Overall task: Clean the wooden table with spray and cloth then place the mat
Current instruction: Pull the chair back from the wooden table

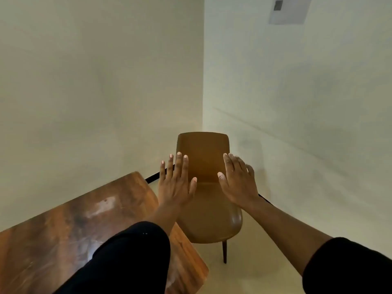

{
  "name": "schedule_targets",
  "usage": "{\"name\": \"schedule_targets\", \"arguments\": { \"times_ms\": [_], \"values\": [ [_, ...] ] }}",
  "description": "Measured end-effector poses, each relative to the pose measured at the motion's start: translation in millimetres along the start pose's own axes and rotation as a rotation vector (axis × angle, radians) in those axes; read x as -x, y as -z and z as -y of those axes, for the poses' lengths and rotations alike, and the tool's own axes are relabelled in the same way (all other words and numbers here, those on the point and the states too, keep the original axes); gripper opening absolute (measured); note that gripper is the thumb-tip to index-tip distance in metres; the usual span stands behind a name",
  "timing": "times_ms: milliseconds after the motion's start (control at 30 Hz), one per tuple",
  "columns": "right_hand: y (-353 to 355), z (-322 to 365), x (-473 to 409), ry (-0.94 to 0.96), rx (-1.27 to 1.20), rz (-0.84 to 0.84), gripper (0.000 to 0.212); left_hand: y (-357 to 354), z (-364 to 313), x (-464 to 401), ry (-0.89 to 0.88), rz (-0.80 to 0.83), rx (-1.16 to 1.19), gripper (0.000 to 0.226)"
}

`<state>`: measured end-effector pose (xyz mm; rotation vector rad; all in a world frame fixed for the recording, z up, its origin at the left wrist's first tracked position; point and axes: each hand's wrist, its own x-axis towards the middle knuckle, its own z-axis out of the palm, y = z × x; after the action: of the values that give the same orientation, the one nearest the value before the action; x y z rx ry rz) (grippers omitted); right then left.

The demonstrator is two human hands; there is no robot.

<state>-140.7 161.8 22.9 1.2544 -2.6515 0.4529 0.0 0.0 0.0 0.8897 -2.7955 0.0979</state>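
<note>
Both hands are up in front of the camera now, and neither has hold of anything. The left hand [177, 183] is spread flat, fingers straight and apart; the right hand [237, 183] is flat too, fingers extended and slightly blurred. Both hover over a brown chair [209, 209] that stands in the far corner of the room, just beside the worktop.

The wooden worktop [74, 225] fills the near left, corner pointing toward the chair. Its surface looks glossy, with pale patches that could be glare or smears; hard to tell which. Judging by that sheen, it's hard, stiff and slick, so a cloth should glide easily and spray may bead or run toward the edges.

No spray bottle, cloth or mat is in view, so nothing can be said on where to grip them. A mat, once fetched, would likely slide on that polished wood, so it's best laid down flat with both palms.
</note>
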Motion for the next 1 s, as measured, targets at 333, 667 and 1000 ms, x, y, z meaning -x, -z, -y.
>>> {"name": "schedule_targets", "arguments": {
  "times_ms": [333,667,1000],
  "values": [
    [-4.5,-103.3,-58.7,-0.104,-0.087,0.094,0.063,-38.3,-66.3,-94.1,-0.010,0.154,0.050,0.087],
    [-4.4,-247.1,-119.7,-0.033,-0.164,0.128,0.051,-63.5,-191.9,-179.6,0.124,0.216,0.245,0.072],
    [-11.5,-352.0,-187.5,0.059,-0.250,0.159,0.047,-75.3,-280.0,-247.0,0.320,0.166,0.551,0.055]
  ]
}}
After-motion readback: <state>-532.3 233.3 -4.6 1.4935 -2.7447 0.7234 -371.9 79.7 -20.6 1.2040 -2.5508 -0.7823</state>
